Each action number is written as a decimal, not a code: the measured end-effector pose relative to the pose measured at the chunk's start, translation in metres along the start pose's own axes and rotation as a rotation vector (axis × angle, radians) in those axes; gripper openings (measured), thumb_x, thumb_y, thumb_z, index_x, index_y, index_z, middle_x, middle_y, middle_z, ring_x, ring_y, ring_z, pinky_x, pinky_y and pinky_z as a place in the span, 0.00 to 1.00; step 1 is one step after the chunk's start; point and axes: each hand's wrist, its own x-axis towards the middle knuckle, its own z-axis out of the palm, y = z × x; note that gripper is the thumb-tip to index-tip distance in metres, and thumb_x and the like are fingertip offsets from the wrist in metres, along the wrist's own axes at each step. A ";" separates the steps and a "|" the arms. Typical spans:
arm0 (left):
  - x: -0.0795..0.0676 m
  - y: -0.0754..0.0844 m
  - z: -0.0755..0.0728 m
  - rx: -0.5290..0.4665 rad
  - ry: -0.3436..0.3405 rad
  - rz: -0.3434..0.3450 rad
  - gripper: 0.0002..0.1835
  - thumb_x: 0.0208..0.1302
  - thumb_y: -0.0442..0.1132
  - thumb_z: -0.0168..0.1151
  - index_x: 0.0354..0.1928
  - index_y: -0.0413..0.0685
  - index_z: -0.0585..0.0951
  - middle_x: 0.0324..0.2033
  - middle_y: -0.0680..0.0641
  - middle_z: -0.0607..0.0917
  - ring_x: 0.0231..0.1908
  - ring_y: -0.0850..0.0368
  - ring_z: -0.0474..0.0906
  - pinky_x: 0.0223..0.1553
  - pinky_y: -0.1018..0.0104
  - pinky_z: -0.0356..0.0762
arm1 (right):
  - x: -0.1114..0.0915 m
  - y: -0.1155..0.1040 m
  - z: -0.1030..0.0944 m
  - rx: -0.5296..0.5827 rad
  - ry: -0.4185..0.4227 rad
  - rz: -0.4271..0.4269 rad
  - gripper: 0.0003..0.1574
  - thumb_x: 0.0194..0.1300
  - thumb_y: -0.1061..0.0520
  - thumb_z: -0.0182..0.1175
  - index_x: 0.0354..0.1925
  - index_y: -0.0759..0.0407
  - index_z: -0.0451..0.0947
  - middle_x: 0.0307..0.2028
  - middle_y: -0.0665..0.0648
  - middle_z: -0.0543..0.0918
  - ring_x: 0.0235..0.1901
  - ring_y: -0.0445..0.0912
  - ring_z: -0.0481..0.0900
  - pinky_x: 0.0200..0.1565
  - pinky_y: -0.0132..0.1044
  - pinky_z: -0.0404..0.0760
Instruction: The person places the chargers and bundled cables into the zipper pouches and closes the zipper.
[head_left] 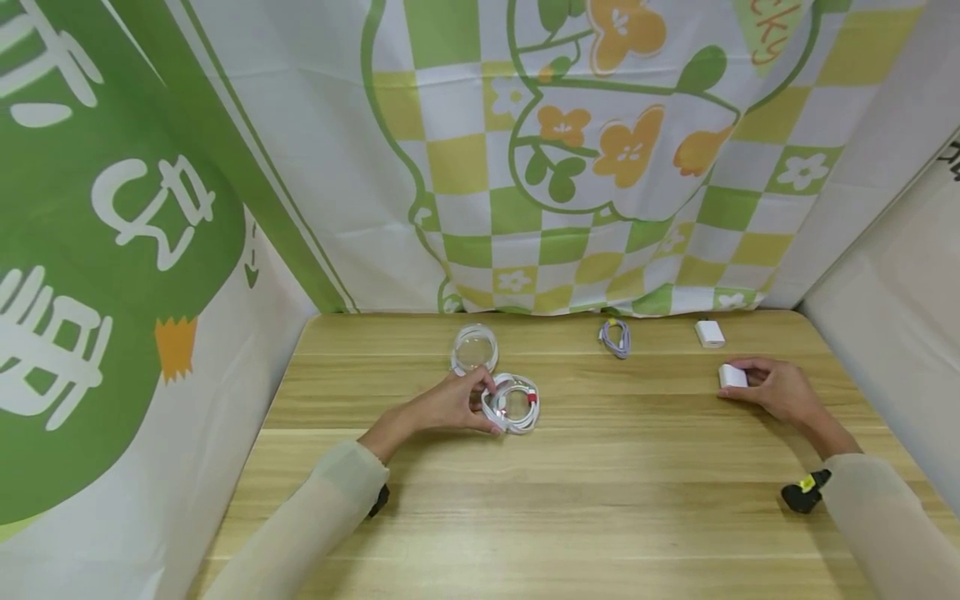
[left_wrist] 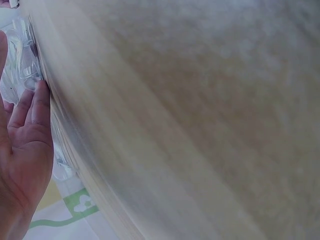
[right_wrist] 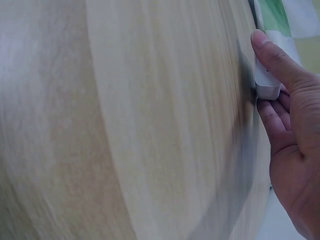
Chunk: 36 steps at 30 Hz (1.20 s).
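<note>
My left hand [head_left: 457, 402] is at the left side of a coiled white cable [head_left: 534, 410] with a red tie, its thumb and fingertips gripping the coil's edge. In the left wrist view, the fingers [left_wrist: 42, 107] reach clear, shiny plastic [left_wrist: 30, 65] close over the table. A white charger block [head_left: 732, 377] sits between the thumb and fingers of my right hand [head_left: 783, 390], low at the table's right side. From the right wrist view, the thumb lies over one face of the charger block [right_wrist: 267, 85], and the other fingers are below it.
Behind my left hand lies a second clear-and-white coil [head_left: 493, 340]. A small purple cable [head_left: 624, 340] with a yellow tie is near the back edge. Another white charger [head_left: 709, 334] stands at the back right of the wooden table [head_left: 570, 500]. Printed curtains [head_left: 465, 208] hang around it.
</note>
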 end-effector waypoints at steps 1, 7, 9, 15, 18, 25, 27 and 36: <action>0.000 0.000 0.000 0.003 0.000 0.000 0.31 0.52 0.39 0.86 0.51 0.42 0.74 0.45 0.46 0.90 0.39 0.62 0.80 0.40 0.72 0.80 | 0.000 -0.001 0.000 -0.006 -0.001 -0.004 0.36 0.58 0.49 0.82 0.56 0.71 0.84 0.54 0.76 0.85 0.41 0.16 0.74 0.38 0.15 0.78; 0.000 -0.002 0.000 0.022 -0.005 0.007 0.31 0.52 0.40 0.86 0.50 0.44 0.74 0.43 0.48 0.90 0.37 0.63 0.79 0.39 0.73 0.78 | 0.004 -0.011 0.002 -0.028 -0.001 -0.037 0.36 0.57 0.49 0.83 0.55 0.70 0.86 0.51 0.75 0.87 0.41 0.18 0.76 0.38 0.15 0.78; 0.000 -0.002 0.000 0.023 -0.008 0.008 0.31 0.52 0.40 0.86 0.50 0.44 0.74 0.41 0.50 0.89 0.35 0.64 0.78 0.37 0.73 0.77 | 0.005 -0.015 0.002 -0.026 -0.004 -0.045 0.35 0.57 0.49 0.83 0.55 0.70 0.86 0.51 0.75 0.87 0.41 0.18 0.76 0.39 0.15 0.78; 0.001 -0.001 -0.001 0.040 -0.006 -0.003 0.31 0.51 0.40 0.87 0.50 0.45 0.74 0.40 0.53 0.89 0.34 0.66 0.76 0.37 0.74 0.76 | 0.008 -0.029 0.005 -0.016 -0.024 -0.054 0.35 0.55 0.49 0.84 0.55 0.68 0.86 0.54 0.75 0.86 0.42 0.19 0.76 0.40 0.16 0.79; 0.001 -0.001 -0.001 0.039 -0.006 -0.002 0.31 0.52 0.40 0.87 0.50 0.45 0.74 0.40 0.53 0.89 0.34 0.65 0.76 0.37 0.73 0.76 | 0.010 -0.035 0.007 -0.015 -0.030 -0.064 0.36 0.54 0.50 0.84 0.56 0.67 0.86 0.56 0.75 0.85 0.43 0.20 0.76 0.40 0.16 0.79; 0.001 -0.001 0.000 0.027 -0.002 0.014 0.31 0.52 0.40 0.87 0.49 0.43 0.75 0.39 0.51 0.89 0.34 0.63 0.76 0.36 0.74 0.75 | 0.012 -0.045 0.013 -0.015 -0.044 -0.100 0.35 0.53 0.52 0.85 0.55 0.66 0.87 0.54 0.73 0.87 0.44 0.22 0.78 0.42 0.16 0.79; 0.001 -0.001 0.000 0.030 -0.003 0.014 0.31 0.51 0.41 0.87 0.49 0.43 0.75 0.39 0.51 0.89 0.33 0.64 0.76 0.36 0.74 0.74 | 0.013 -0.046 0.015 -0.019 -0.039 -0.116 0.34 0.52 0.52 0.86 0.54 0.65 0.88 0.53 0.71 0.88 0.44 0.22 0.78 0.42 0.16 0.79; 0.000 -0.001 -0.001 0.058 -0.006 0.011 0.31 0.52 0.42 0.87 0.50 0.45 0.75 0.38 0.54 0.88 0.32 0.66 0.74 0.35 0.74 0.74 | 0.015 -0.056 0.021 -0.052 -0.067 -0.149 0.36 0.52 0.48 0.85 0.55 0.64 0.88 0.53 0.70 0.88 0.51 0.47 0.87 0.43 0.16 0.79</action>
